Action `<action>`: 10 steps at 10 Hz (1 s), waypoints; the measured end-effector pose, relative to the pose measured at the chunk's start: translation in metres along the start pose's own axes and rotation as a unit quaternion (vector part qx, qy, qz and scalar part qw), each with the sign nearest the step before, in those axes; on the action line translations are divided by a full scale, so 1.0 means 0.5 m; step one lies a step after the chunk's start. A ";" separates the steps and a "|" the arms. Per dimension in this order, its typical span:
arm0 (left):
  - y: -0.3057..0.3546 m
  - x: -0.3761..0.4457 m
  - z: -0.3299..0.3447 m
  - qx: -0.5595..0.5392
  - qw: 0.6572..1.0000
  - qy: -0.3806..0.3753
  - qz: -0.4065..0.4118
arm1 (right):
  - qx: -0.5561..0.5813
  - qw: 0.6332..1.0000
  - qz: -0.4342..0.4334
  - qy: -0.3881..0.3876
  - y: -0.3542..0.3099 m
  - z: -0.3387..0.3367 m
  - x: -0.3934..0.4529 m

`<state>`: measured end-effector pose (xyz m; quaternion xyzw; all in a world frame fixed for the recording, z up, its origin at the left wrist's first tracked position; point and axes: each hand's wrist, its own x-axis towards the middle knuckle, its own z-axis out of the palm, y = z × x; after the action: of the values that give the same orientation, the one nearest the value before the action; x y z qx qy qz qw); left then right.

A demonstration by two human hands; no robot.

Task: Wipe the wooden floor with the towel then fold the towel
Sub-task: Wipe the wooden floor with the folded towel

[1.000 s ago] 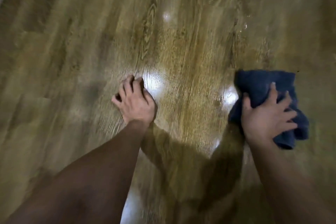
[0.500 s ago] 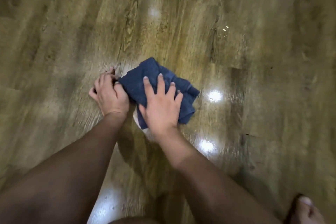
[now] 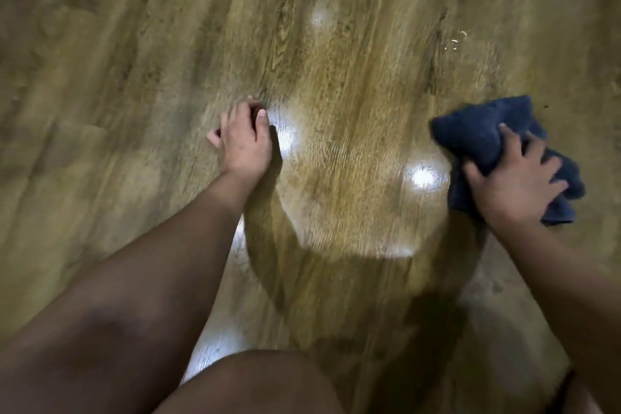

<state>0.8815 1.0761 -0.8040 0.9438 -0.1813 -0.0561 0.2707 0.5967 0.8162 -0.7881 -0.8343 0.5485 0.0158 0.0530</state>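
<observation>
Wooden floor (image 3: 353, 84) planks fill the view, marked by bright light reflections. At the right, the crumpled dark blue towel (image 3: 477, 134) is pressed flat against the boards by the right hand (image 3: 514, 185), fingers spread over it. The left hand (image 3: 243, 141) is braced on the floor, fingers curled under, grasping nothing

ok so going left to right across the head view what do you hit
left hand braced on the wooden floor → bright glare patch → dark blue towel with the right hand pressing on it
</observation>
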 end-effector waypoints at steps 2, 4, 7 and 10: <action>0.021 0.022 -0.042 0.046 0.995 -0.088 -0.012 | -0.011 0.999 -0.047 -0.014 -0.201 0.033 -0.138; 0.034 0.044 -0.066 0.143 0.974 -0.176 0.006 | 0.010 0.894 -0.422 -0.148 -0.422 0.052 -0.489; 0.039 0.015 -0.059 0.228 0.937 -0.255 0.064 | -0.103 0.713 -0.654 -0.232 -0.333 0.056 -0.512; 0.151 0.096 -0.052 0.505 0.794 -0.311 0.133 | -0.089 0.913 -0.390 -0.085 -0.023 -0.008 -0.039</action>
<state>0.9080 1.0111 -0.7422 0.8449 -0.3816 -0.2106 -0.3102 0.5992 0.8381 -0.7819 -0.9786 0.1698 0.1131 0.0272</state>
